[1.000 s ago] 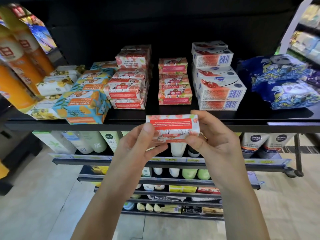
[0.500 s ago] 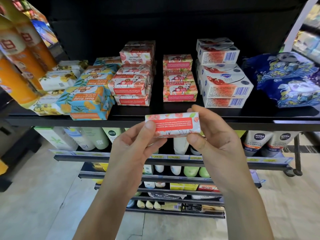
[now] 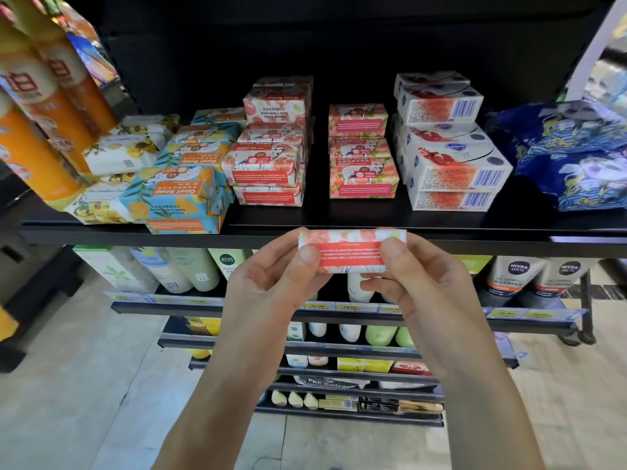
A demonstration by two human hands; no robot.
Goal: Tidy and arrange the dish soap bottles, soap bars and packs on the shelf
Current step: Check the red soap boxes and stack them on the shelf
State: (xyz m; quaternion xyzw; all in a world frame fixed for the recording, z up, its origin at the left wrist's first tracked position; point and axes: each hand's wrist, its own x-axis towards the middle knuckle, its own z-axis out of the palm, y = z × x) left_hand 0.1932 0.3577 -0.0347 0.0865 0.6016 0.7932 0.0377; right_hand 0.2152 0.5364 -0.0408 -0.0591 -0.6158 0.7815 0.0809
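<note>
Soap bar: pink-and-white wrapper with the red label panel facing me. It is held level and spans the gap between the two sets of fingers.
Left hand: grips the bar's left end. I see the thumb pressed on the front face, and the other fingers curl behind the bar, mostly hidden.
Right hand: pinches the bar's right end, thumb on the front face at the edge of the red panel. The remaining fingers are curled under and behind.
Shelf: the black front edge runs directly behind the fingertips. I cannot tell whether the bar touches it.
Matching pink stack: straight beyond the fingertips on the shelf, apart from the held bar.
Second pink stack: beyond the left fingers and slightly to their left. It is taller and less even.
Goat Soap bars: blue and orange, well left of the left fingers, with the front one reaching the shelf edge.
White boxed bars: beyond and to the right of the right fingers, stacked.
Blue packs: far right of the right fingers.
Orange bottles: far left of the left fingers.
Lower shelves: below the fingers, carrying tubes and bottles.
</note>
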